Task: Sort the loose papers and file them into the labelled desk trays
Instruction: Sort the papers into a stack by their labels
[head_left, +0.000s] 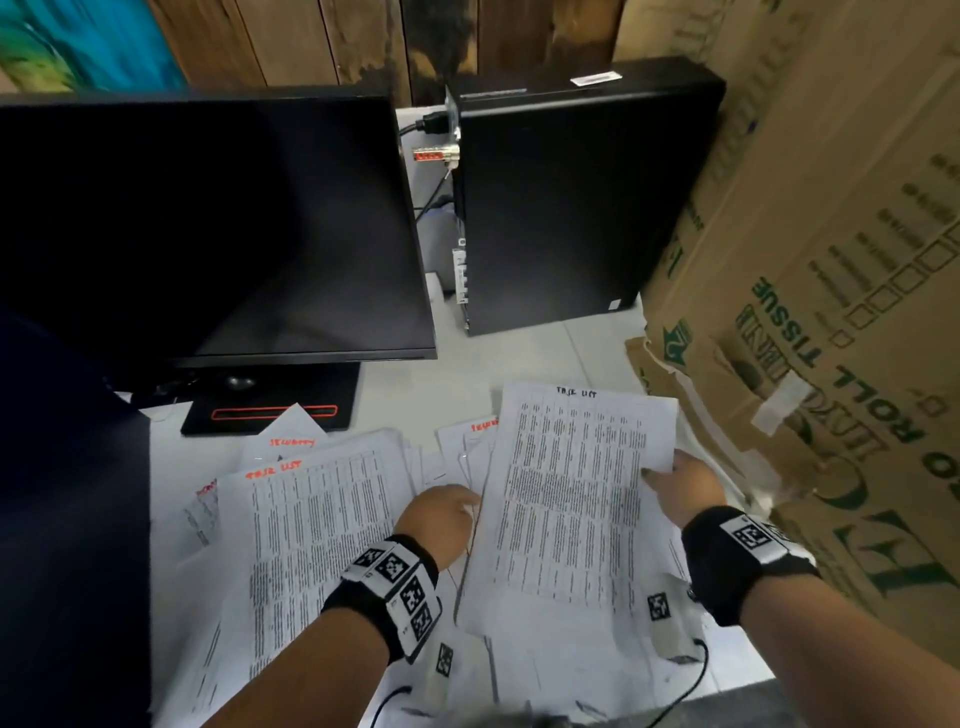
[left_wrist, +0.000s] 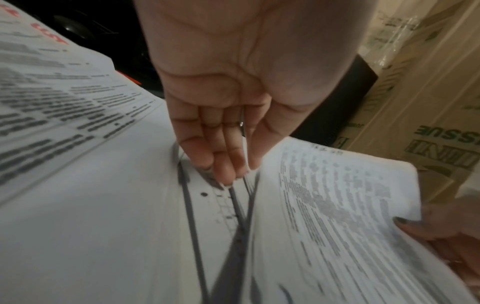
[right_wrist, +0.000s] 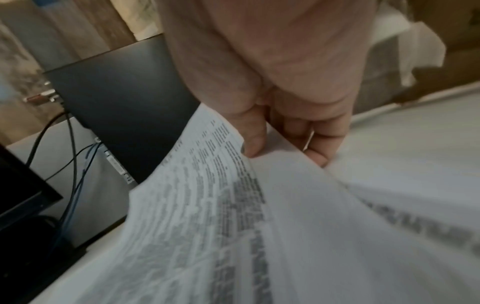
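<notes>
My right hand (head_left: 680, 486) pinches the right edge of a printed sheet headed "TASK LIST" (head_left: 571, 493), thumb on top and fingers beneath, and holds it raised above the desk. The same sheet (right_wrist: 207, 216) curls under the thumb in the right wrist view. My left hand (head_left: 441, 517) reaches beside the sheet's left edge with straight fingers (left_wrist: 223, 164) pointing down onto the papers below. Loose papers (head_left: 311, 519) with red handwritten headings lie spread over the white desk (head_left: 519, 353). No labelled trays show in any view.
A black monitor (head_left: 208, 223) stands at the back left on its base (head_left: 270, 410). A black computer tower (head_left: 566, 197) stands behind the papers, cables at its left side. Stacked cardboard boxes (head_left: 821, 291) wall off the right. The desk's front edge is near my forearms.
</notes>
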